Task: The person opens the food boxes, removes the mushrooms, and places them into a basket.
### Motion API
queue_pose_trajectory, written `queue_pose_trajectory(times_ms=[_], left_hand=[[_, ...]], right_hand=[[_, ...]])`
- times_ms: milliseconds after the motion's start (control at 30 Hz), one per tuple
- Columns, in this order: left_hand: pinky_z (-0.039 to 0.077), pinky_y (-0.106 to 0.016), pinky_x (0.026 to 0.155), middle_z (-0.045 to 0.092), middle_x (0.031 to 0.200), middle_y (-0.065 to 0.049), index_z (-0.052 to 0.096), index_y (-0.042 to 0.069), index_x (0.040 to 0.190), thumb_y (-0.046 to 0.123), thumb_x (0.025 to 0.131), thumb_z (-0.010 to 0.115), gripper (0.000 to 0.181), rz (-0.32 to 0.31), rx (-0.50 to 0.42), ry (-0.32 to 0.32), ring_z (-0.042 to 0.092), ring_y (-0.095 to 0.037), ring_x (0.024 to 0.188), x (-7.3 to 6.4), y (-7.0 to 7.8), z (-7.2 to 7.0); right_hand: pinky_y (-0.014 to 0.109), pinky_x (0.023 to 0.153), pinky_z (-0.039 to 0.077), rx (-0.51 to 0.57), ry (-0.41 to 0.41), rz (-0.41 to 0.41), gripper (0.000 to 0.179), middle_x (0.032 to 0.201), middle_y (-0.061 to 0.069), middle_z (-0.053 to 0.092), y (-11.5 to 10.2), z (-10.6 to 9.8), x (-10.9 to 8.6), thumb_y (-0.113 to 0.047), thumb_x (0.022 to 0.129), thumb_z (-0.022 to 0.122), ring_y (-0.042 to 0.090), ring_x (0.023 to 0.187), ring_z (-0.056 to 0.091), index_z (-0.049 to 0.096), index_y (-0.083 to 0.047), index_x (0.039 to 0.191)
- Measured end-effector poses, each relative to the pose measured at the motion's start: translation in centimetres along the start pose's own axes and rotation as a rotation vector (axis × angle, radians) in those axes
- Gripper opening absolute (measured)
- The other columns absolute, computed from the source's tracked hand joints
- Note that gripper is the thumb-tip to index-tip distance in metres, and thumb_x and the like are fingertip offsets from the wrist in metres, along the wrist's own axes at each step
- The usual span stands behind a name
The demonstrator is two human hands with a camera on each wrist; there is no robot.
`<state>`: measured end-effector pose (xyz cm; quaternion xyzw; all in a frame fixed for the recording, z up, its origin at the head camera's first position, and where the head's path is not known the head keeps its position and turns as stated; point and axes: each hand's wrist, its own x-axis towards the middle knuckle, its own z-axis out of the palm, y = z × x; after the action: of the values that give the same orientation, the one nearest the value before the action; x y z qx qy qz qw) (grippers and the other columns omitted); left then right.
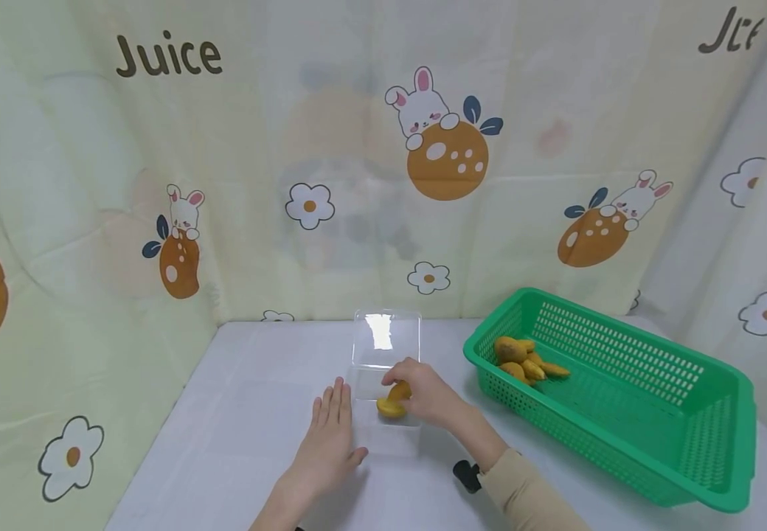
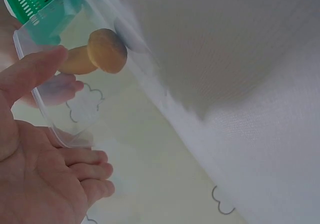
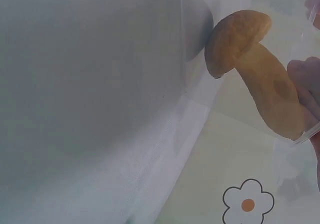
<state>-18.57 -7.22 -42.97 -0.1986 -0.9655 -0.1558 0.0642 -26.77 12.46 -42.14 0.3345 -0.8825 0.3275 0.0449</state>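
Note:
A clear plastic box with its lid raised stands in the middle of the table. In it is a brown-yellow mushroom, cap toward me and low, stem tilted up. My right hand reaches over the box from the right and holds the stem between its fingers. The mushroom fills the upper right of the right wrist view, cap close to the table. My left hand lies along the box's left side, fingers straight and thumb out toward the box wall; it grips nothing.
To the right stands a large green basket with perforated walls. Several more mushrooms lie in its far left corner. A printed curtain hangs behind the white table. A black device sits at my right wrist.

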Motion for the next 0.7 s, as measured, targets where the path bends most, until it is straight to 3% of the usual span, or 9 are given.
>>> queue_pose_trajectory(times_ms=[300,533,700], left_hand=[[0.013,-0.052,0.107,0.011,0.147,-0.031,0.017,-0.016,0.139,0.028,0.08,0.072,0.092,0.005,-0.008,0.0,0.011,-0.043,0.134,0.01,0.1,-0.14],[0.012,-0.052,0.108,0.011,0.147,-0.031,0.016,-0.016,0.139,0.028,0.08,0.071,0.092,0.002,0.002,-0.002,0.01,-0.043,0.135,-0.01,0.19,-0.29],[0.012,-0.051,0.108,0.01,0.147,-0.031,0.016,-0.016,0.139,0.028,0.081,0.071,0.092,-0.003,-0.004,-0.005,0.009,-0.043,0.135,0.01,0.24,-0.4]], right_hand=[[0.027,0.075,0.052,0.05,-0.001,-0.001,0.034,0.094,0.011,0.061,-0.04,-0.13,0.18,0.02,0.071,0.065,0.028,0.089,0.057,0.066,-0.002,0.097],[0.027,0.075,0.051,0.026,-0.019,0.019,0.036,0.091,0.01,0.062,0.2,-0.38,0.22,0.023,0.068,0.063,0.021,0.084,0.056,0.067,0.0,0.096],[0.026,0.074,0.052,0.075,-0.001,0.02,0.033,0.089,0.009,0.062,0.35,-0.33,0.13,0.022,0.069,0.063,0.019,0.082,0.056,0.067,-0.001,0.093]])
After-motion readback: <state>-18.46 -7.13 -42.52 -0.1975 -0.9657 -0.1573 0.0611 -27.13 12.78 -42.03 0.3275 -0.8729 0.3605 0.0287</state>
